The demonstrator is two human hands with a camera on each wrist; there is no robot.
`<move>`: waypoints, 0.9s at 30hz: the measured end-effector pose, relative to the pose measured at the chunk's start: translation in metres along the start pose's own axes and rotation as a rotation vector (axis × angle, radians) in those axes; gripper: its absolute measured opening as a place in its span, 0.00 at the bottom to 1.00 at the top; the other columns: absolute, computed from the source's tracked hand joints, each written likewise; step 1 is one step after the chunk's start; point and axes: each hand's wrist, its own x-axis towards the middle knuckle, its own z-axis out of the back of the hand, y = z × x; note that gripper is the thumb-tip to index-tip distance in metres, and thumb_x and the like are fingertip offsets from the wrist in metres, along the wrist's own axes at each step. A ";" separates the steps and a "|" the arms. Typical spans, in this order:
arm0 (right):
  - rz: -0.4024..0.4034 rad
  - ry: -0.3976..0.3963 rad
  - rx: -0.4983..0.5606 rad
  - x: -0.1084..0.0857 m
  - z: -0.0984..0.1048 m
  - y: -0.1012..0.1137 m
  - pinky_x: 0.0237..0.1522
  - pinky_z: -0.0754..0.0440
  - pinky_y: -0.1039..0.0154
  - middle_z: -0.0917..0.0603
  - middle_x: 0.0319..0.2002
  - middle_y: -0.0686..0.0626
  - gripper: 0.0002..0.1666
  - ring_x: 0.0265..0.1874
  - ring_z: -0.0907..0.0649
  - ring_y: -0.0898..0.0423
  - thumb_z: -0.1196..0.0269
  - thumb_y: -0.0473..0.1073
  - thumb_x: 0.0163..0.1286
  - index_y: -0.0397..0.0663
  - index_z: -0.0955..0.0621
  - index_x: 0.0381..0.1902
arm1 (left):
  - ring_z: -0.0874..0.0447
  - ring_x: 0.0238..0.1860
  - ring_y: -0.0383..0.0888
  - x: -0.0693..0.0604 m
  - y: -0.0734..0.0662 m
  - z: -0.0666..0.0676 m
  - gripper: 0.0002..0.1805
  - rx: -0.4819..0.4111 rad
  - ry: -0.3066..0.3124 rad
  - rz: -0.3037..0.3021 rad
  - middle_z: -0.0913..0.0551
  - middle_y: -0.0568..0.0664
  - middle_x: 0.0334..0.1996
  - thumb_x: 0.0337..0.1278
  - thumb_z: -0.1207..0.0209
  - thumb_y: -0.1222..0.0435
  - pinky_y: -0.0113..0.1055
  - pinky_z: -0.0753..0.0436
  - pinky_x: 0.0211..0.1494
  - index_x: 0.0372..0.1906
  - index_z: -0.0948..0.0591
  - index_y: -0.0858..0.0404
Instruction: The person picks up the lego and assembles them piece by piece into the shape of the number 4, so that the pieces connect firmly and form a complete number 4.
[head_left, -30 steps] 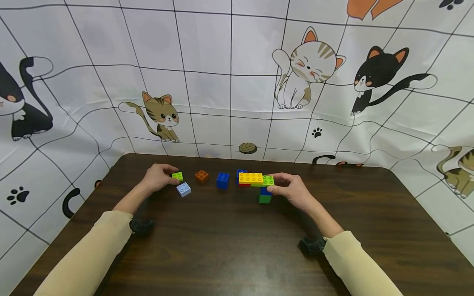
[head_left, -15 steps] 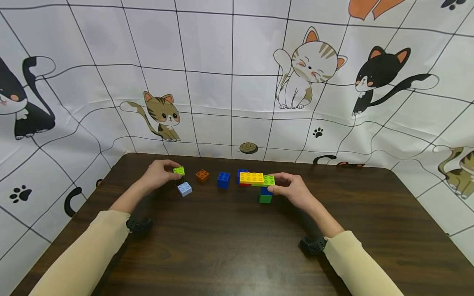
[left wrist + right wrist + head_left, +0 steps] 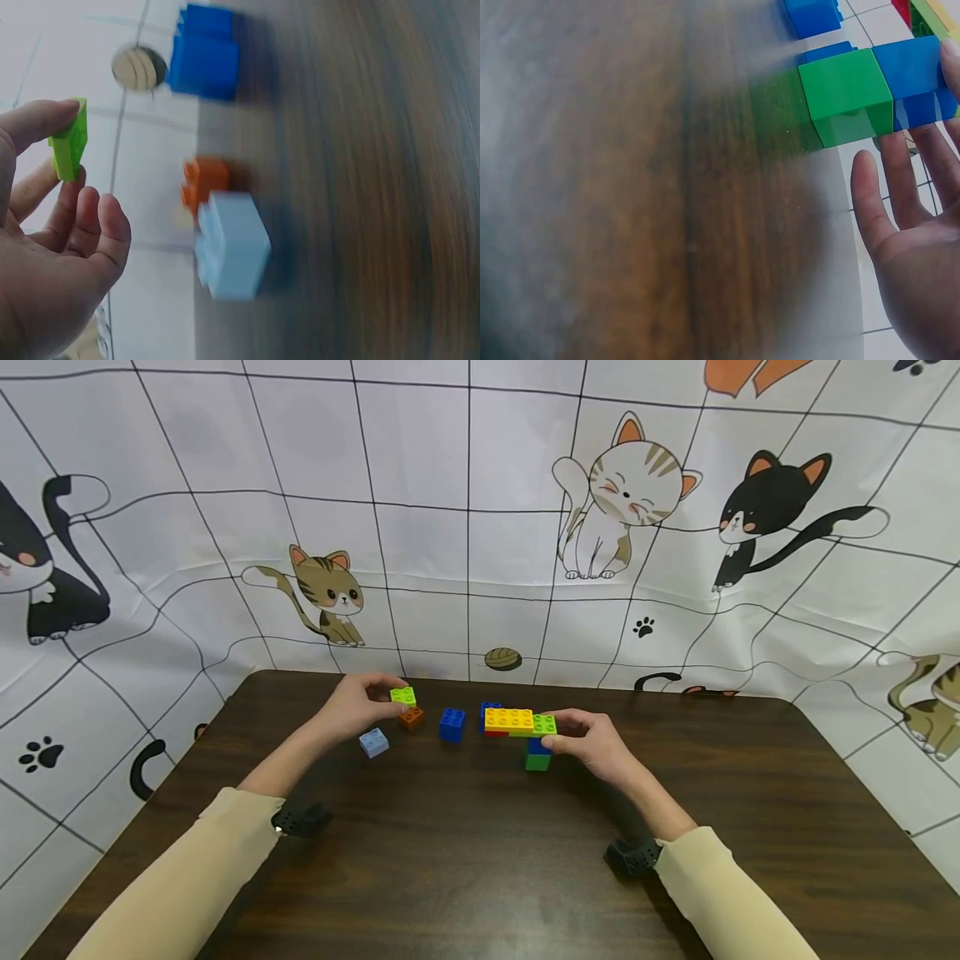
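Observation:
My left hand (image 3: 358,707) pinches a small lime green toy brick (image 3: 403,696) between thumb and fingers. In the left wrist view this lime brick (image 3: 70,142) is clear of the table. Just below it in the head view sits an orange brick (image 3: 411,719), with a light blue brick (image 3: 373,742) nearer me. My right hand (image 3: 596,750) grips a stack of bricks at its right side. A yellow brick (image 3: 508,720) tops that stack, with lime green and red under it. Its column has a blue brick (image 3: 911,79) above a green brick (image 3: 847,97).
A blue brick (image 3: 452,725) stands between the orange brick and the stack. Behind the yellow brick shows another blue brick (image 3: 491,705), partly hidden. All stand on a dark wooden table (image 3: 465,852). A white curtain (image 3: 420,552) printed with cats hangs behind the far edge.
My left hand has lifted the lime green brick and carried it right, from beside the light blue brick to over the orange one. My right hand and the stack have stayed put.

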 end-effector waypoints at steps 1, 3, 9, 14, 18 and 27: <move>-0.002 0.000 0.002 0.000 0.000 0.000 0.45 0.15 0.64 0.15 0.50 0.40 0.26 0.42 0.19 0.47 0.29 0.43 0.69 0.36 0.19 0.61 | 0.23 0.44 0.51 0.000 -0.005 -0.003 0.21 -0.016 0.003 -0.004 0.17 0.59 0.47 0.61 0.31 0.65 0.36 0.21 0.44 0.57 0.17 0.69; -0.004 -0.002 0.005 0.000 0.000 -0.001 0.45 0.15 0.64 0.15 0.50 0.40 0.27 0.42 0.19 0.48 0.29 0.43 0.69 0.36 0.19 0.61 | 0.24 0.44 0.51 0.001 -0.014 -0.008 0.21 -0.048 0.005 -0.003 0.18 0.58 0.46 0.61 0.31 0.65 0.34 0.20 0.42 0.57 0.17 0.68; -0.001 -0.003 0.005 -0.001 0.000 -0.003 0.46 0.15 0.65 0.15 0.50 0.40 0.27 0.42 0.19 0.48 0.30 0.43 0.70 0.35 0.20 0.62 | 0.27 0.43 0.51 0.004 -0.039 -0.023 0.21 -0.131 0.017 -0.015 0.21 0.55 0.42 0.61 0.30 0.63 0.32 0.23 0.37 0.58 0.17 0.65; -0.007 -0.010 -0.003 -0.001 0.000 -0.001 0.46 0.15 0.64 0.15 0.50 0.40 0.27 0.43 0.19 0.47 0.29 0.43 0.69 0.36 0.20 0.62 | 0.27 0.43 0.52 0.012 -0.058 -0.038 0.21 -0.159 0.045 -0.038 0.21 0.55 0.42 0.62 0.30 0.63 0.34 0.25 0.37 0.59 0.16 0.63; -0.003 -0.017 -0.019 0.000 0.000 0.001 0.46 0.15 0.64 0.15 0.51 0.41 0.27 0.44 0.19 0.46 0.28 0.44 0.69 0.38 0.19 0.61 | 0.25 0.46 0.51 0.021 -0.072 -0.054 0.21 -0.158 0.077 -0.073 0.19 0.53 0.48 0.63 0.30 0.62 0.37 0.22 0.41 0.60 0.16 0.61; -0.010 -0.008 -0.032 -0.001 0.001 0.000 0.47 0.15 0.62 0.14 0.50 0.41 0.28 0.45 0.18 0.46 0.28 0.46 0.69 0.38 0.19 0.61 | 0.23 0.44 0.49 0.037 -0.092 -0.097 0.22 -0.116 0.137 -0.170 0.19 0.53 0.48 0.63 0.30 0.63 0.33 0.18 0.41 0.60 0.17 0.65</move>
